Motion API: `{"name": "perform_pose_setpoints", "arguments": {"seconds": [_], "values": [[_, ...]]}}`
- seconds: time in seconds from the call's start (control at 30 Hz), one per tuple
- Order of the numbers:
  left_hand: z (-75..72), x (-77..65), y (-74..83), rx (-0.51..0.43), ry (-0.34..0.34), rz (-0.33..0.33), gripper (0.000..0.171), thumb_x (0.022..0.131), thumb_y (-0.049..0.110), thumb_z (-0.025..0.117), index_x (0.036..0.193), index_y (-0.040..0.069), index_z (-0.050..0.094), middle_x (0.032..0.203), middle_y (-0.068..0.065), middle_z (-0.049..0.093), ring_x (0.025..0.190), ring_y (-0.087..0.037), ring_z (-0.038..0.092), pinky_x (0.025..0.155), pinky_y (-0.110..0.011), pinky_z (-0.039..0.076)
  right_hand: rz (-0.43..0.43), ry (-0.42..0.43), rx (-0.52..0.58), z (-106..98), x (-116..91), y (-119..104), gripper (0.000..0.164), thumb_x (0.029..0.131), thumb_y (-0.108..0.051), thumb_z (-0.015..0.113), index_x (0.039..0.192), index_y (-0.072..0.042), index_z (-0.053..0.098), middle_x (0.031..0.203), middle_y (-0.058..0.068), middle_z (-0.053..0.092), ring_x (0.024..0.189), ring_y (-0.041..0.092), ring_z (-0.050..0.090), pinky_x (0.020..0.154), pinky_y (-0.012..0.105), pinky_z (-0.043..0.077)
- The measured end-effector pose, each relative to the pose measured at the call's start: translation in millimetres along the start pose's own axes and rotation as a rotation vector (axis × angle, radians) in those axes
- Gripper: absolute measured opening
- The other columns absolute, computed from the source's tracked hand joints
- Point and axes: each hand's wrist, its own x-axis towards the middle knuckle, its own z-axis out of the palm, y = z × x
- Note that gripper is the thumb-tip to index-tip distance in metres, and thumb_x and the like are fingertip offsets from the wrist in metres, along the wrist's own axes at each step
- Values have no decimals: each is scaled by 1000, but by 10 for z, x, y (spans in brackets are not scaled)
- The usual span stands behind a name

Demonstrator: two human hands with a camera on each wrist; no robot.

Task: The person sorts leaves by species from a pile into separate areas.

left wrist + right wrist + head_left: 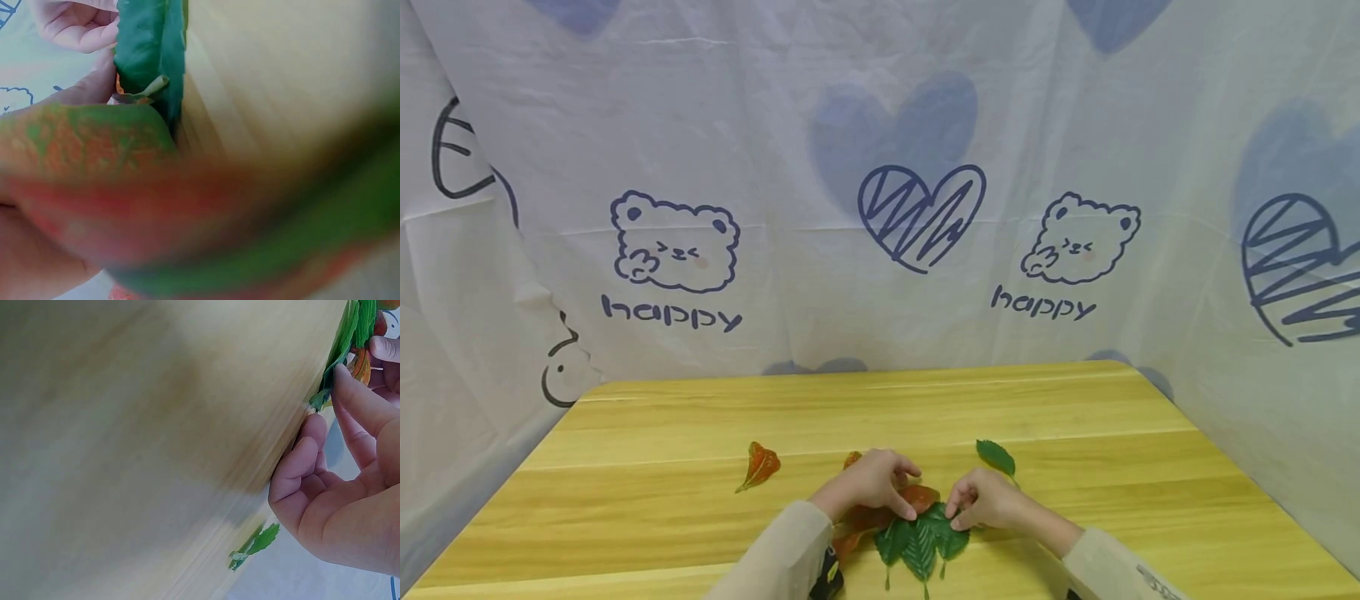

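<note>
"Leaves on the bench (1037,408), mostly in one spot?"

"Mostly, yes. A green fan (919,550) of overlapping leaves lies between my hands, stems toward me."

"What about your right grip?"

"My right hand (990,500) is at the fan's right edge, thumb and forefinger pinching the outer leaf (953,542), with my other fingers curled in."

"And the left?"

"My left hand (871,482) comes over the fan's far left side. Thumb and forefinger stand apart there; just the thumb tip touches the fan."

"Anything under it?"

"Orange-red leaves (922,498), beyond the fan and to its left, partly hidden by my hand."

"Any strays?"

"Two. A lone orange leaf (762,464) lies well to the fan's left, and a single green leaf (996,456) beyond its right side, near my right hand. Farther behind the fan hangs a printed cloth (790,167) with hearts and bears."
</note>
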Motion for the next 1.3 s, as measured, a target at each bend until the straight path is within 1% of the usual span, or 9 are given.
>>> {"name": "perform_pose_setpoints", "arguments": {"seconds": [0.2, 0.33, 0.53, 0.63, 0.77, 0.87, 1.0, 1.13, 1.3], "values": [[8, 18, 11, 44, -6, 0, 54, 64, 19, 81, 112, 6, 62, 94, -5, 63, 88, -19, 57, 76, -28, 46, 2, 5, -6, 1, -1, -3, 5, 72, 4, 69, 75, 2, 66, 55, -2, 48, 48, 7, 37, 44, 17, 30], [18, 23, 23, 58, -9, -2, 56, 63, 18, 82, 114, 6, 61, 94, -5, 62, 88, -19, 57, 76, -28, 46, 7, 7, -9, -1, -2, -6, 5, 72, 4, 69, 75, 2, 66, 55, -3, 48, 48, 7, 38, 44, 18, 31], [26, 31, 41, 56, -48, -26, 60, 63, 18, 82, 117, 7, 58, 96, -8, 62, 88, -19, 57, 74, -28, 47, 3, 1, -7, 3, -4, -5, 4, 73, 4, 69, 75, 2, 66, 54, -2, 48, 48, 7, 37, 44, 18, 31], [31, 29, 39, 38, -45, -15, 56, 64, 16, 81, 115, 7, 60, 101, -8, 61, 93, -21, 56, 76, -29, 46, 2, 0, -8, 5, -6, -6, 4, 73, 4, 69, 75, 2, 66, 55, -2, 48, 48, 7, 37, 44, 18, 31], [28, 15, 30, 2, -5, 40, 46, 65, 13, 80, 107, 4, 65, 103, -7, 63, 97, -21, 56, 80, -27, 45, 3, 0, -9, 6, -9, -5, 4, 73, 3, 69, 75, 2, 66, 55, -2, 48, 48, 7, 37, 44, 18, 30], [17, 4, 28, -47, 25, 66, 36, 65, 9, 80, 98, 2, 68, 94, -6, 66, 87, -17, 59, 74, -24, 46, 4, 0, -5, 6, -14, -4, 5, 73, 3, 69, 75, 2, 65, 54, -2, 47, 47, 7, 36, 44, 18, 30], [-3, -3, 34, -103, 45, 69, 28, 66, 6, 79, 92, 0, 70, 85, -5, 67, 73, -12, 58, 64, -22, 47, 5, -2, 3, 3, -20, -8, 5, 73, 4, 69, 75, 3, 65, 54, -2, 47, 47, 7, 36, 44, 18, 30], [-30, -6, 38, -118, 58, 68, 26, 67, 7, 78, 91, 1, 70, 84, -5, 67, 72, -10, 57, 63, -22, 47, 10, -3, 0, 3, -18, -12, 4, 73, 4, 69, 75, 3, 65, 53, -2, 46, 47, 7, 36, 44, 18, 30], [-77, -19, 40, -176, 76, 62, 24, 68, 5, 77, 91, 1, 70, 83, -5, 67, 70, -12, 59, 61, -23, 48, 11, -2, -16, -4, -4, -15, 5, 73, 3, 69, 75, 1, 65, 53, -3, 46, 48, 7, 37, 44, 18, 30]]}}
